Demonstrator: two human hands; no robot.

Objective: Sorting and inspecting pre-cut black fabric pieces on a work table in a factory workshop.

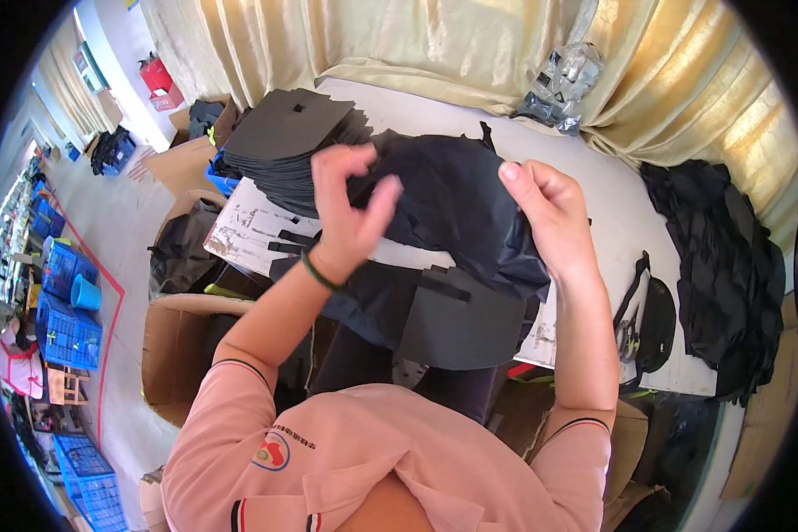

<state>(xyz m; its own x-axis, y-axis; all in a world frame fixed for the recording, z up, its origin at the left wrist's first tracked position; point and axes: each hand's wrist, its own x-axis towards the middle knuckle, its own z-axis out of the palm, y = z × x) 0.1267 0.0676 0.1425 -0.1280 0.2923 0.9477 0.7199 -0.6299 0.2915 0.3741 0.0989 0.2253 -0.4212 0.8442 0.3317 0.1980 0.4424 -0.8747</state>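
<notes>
Right hand is pinching a limp black fabric piece by its right edge, thumb pressed against curled fingers, probably to keep the cloth raised and spread. Left hand is hovering at the piece's left side, thumb and fingers wide apart, gripping nothing visible; it's blurring, so can't tell if it's touching cloth. The piece is sitting mid-bench, drooping toward the near edge of the white, worn bench. A dark grey flat panel is projecting past that edge, likely parked within reach. A stack of thin dark grey sheets is occupying the left end, presumably piled for easy picking. A loose black fabric heap is lying along the right edge, seemingly out of the way.
</notes>
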